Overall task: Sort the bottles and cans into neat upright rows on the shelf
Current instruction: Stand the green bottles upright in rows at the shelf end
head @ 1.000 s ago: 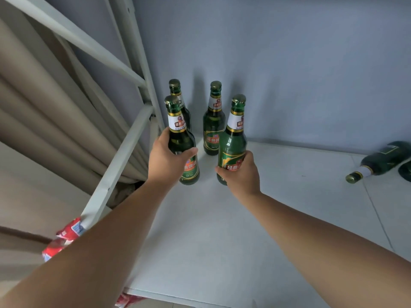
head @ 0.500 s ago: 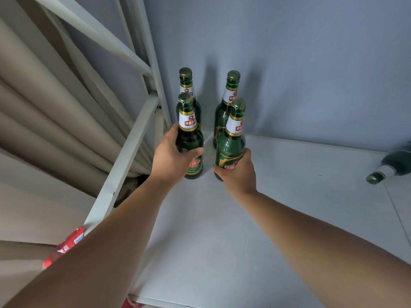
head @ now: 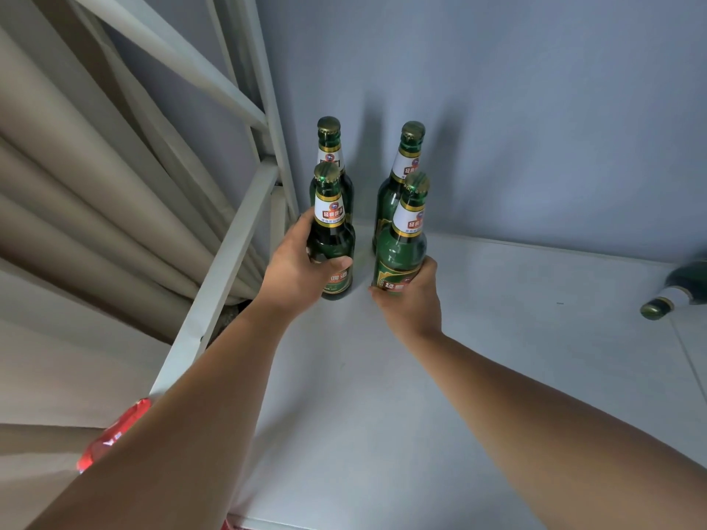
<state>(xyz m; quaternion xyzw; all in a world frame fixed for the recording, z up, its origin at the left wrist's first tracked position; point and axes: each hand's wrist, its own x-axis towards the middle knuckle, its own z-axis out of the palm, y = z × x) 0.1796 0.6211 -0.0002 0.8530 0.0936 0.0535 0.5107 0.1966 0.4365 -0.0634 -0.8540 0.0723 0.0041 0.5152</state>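
— From the head view, how far along is it?

— Four bottles are in the back-left corner of the shelf (head: 497, 338). The back-left bottle (head: 329, 147) and back-right bottle (head: 409, 154) stand upright by the wall, nobody touching them. The left hand (head: 298, 273) is wrapped round the front-left bottle (head: 331, 239). The right hand (head: 411, 296) is curled round the lower body of the front-right bottle (head: 401, 242). Both are upright, just in front of the back two.

— Two rows of two, then?

— Nearly, I'd say. The front pair aren't let go, and the right hand hides that bottle's base.

— What's left?

— A lying bottle (head: 673, 296) at the far right, well apart. I see no cans. There's a red thing (head: 111, 434) below the left arm, and I can't tell what it is.
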